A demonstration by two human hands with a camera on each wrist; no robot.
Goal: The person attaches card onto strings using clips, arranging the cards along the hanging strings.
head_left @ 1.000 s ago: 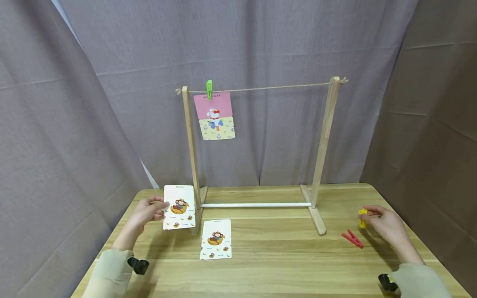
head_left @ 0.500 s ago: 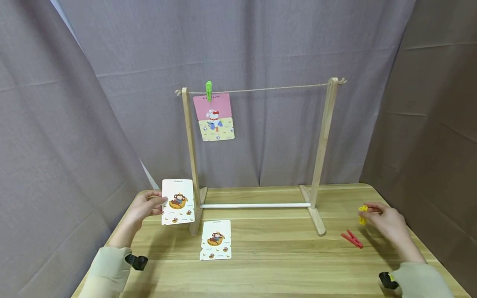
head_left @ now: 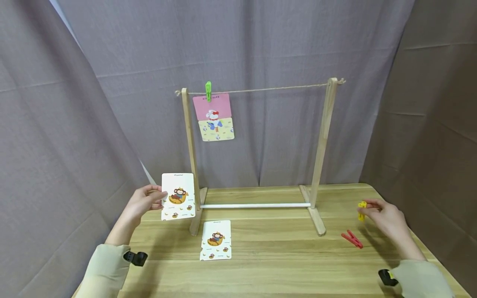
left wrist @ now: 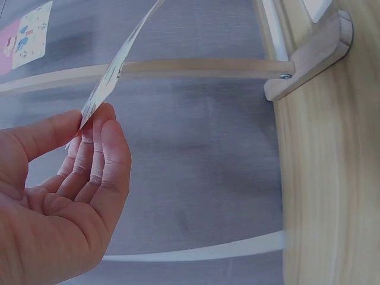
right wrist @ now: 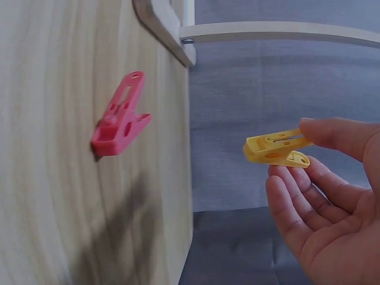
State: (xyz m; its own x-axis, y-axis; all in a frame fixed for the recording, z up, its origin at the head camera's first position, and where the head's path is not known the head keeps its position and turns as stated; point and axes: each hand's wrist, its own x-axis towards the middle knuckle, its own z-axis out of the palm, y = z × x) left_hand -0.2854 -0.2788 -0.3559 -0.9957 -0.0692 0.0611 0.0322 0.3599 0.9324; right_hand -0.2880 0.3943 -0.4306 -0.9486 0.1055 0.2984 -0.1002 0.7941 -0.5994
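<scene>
Left hand (head_left: 144,200): you are pinching a white monkey card (head_left: 178,196) by its left edge, your thumb lying on the printed face and your fingers bracing the back. The card is standing roughly upright, clear of the wood-grain table (head_left: 261,277), and is overlapping the left post (head_left: 189,140) of the wooden stand in the head view.

Right hand (head_left: 385,215): you are pinching a yellow clothespin (head_left: 362,211) by its handles, between thumb and fingers, above the table's right side.

Red clothespin (head_left: 352,239): lying on the table, near your right hand and just in front of the yellow one.

Second monkey card (head_left: 216,240): resting flat, picture up, in front of the stand's left foot.

Rabbit card (head_left: 215,124), pink and yellow: hanging from the twine (head_left: 275,88) near the left post, a green clothespin (head_left: 208,92) gripping its top edge.

White rod (head_left: 255,205): joining both posts low down.

Grey curtain (head_left: 290,136): hanging behind everything.
</scene>
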